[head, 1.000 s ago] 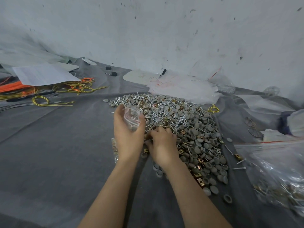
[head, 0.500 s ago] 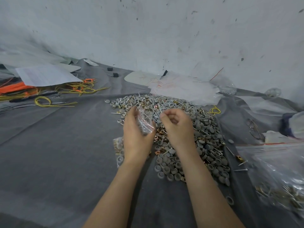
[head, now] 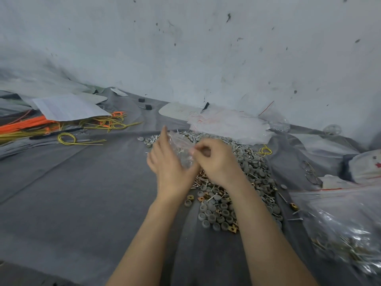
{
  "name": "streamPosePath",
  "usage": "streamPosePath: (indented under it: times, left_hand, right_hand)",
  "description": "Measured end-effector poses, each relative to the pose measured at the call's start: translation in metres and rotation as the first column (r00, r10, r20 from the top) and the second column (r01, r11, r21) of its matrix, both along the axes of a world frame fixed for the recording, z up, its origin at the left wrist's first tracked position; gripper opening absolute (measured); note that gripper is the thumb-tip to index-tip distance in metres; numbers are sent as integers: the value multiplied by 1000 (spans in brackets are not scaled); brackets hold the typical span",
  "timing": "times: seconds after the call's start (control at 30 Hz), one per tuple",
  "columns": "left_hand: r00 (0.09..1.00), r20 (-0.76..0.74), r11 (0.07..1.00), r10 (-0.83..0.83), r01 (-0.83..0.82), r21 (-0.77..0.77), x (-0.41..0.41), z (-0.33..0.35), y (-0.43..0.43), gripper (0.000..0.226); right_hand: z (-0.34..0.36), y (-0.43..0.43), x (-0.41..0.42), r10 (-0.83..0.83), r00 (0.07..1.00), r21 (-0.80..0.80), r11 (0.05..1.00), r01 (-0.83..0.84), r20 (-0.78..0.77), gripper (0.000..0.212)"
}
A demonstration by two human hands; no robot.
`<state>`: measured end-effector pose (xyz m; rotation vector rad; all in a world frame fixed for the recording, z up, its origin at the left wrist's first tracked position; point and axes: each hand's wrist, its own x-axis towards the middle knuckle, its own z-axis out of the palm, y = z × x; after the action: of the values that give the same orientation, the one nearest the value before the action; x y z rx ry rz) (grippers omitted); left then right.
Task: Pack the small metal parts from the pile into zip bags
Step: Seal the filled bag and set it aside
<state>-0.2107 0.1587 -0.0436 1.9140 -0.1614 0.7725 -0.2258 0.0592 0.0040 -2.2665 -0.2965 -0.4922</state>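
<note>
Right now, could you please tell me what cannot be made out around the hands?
Head view:
- What the right hand holds: hidden by its curled fingers.
- Contents of the small zip bag: blurred, partly behind the left hand.
- The large bag at right: cut by frame edge.
- The pile beneath both hands: covered.

1. The left hand [head: 171, 168] was blurred; its hold on the zip bag [head: 181, 147] could not be read.
2. The fingertips of the right hand [head: 216, 159] curled out of sight; what they pinched was hidden.
3. Both hands covered much of the zip bag and the pile [head: 253, 172] behind.
4. At 4 o'clock, the big bag [head: 340, 223] was cut by the right edge, contents blurred.
5. At 9 o'clock, orange cables [head: 20, 125] ran off the left edge and under a paper sheet [head: 68, 108].
</note>
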Motion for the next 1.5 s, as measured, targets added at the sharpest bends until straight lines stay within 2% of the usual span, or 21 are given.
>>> streamPosePath:
  times: [0.03, 0.1, 0.17, 0.23, 0.27, 0.47, 0.53, 0.63, 0.7, 0.77, 0.9, 1.1, 1.23, 1.33, 1.4, 1.5]
  left_hand:
    - [997, 16, 998, -71, 71, 0, -3, 5, 5, 98]
    - [960, -9, 952, -281, 277, -128, -8, 17, 16, 96]
    - [907, -9, 864, -422, 399, -307, -8, 31, 24, 59]
    - [905, 20, 859, -424, 409, -309, -4, 44, 26, 12]
    - [904, 31, 862, -427, 418, -286, -5, 49, 24, 7]
    - [827, 44, 813, -560, 559, -162, -18, 75, -6, 12]
    - [804, 23, 796, -595, 593, -120, -23, 81, -17, 15]
    - [777, -11, 777, -629, 629, 20, -33, 89, -36, 14]
    - [767, -24, 757, -641, 638, 140, -39, 92, -49, 13]
    - [749, -54, 727, -661, 656, 202, -43, 93, -59, 11]
    - [722, -125, 667, -681, 682, 301, -43, 94, -67, 15]
    - [723, -145, 656, -675, 678, 331, -37, 94, -76, 15]
    - [736, -166, 645, -656, 661, 383, -37, 89, -91, 16]
    - [791, -137, 729, -596, 605, 320, -35, 93, -96, 19]
    - [813, -99, 774, -574, 578, 260, -38, 105, -108, 19]
    - [800, -70, 755, -596, 588, 290, -57, 117, -160, 18]
  right_hand:
    - [7, -3, -1, -12, 1000, 34, 999, 12, 7, 5]
    - [22, -11, -5, 10, 1000, 133, 991, -8, -13, 10]
    - [35, -21, -11, 31, 999, 216, 976, -28, -11, 18]
    - [43, -32, -20, 23, 1000, 257, 966, -25, 10, 20]
    - [47, -37, -26, 8, 1000, 273, 962, -13, 21, 21]
    - [54, -72, -57, -139, 989, 395, 912, 111, 42, 20]
    - [53, -80, -68, -233, 970, 329, 923, 199, 67, 16]
    - [52, -87, -82, -312, 936, 60, 950, 307, 161, 24]
    - [55, -89, -89, -322, 932, -66, 940, 336, 165, 14]
    - [59, -93, -95, -326, 937, -88, 937, 338, 123, 4]
    - [57, -105, -100, -347, 938, -136, 929, 345, 15, 10]
    - [47, -136, -109, -470, 881, -160, 875, 458, -49, 9]
    - [26, -171, -119, -575, 807, -61, 817, 573, -134, 5]
    - [2, -201, -135, -724, 672, 4, 680, 734, -154, 15]
    - [-9, -209, -145, -796, 591, 197, 563, 802, -130, 15]
    - [-10, -185, -140, -809, 588, 568, 488, 663, 9, 13]
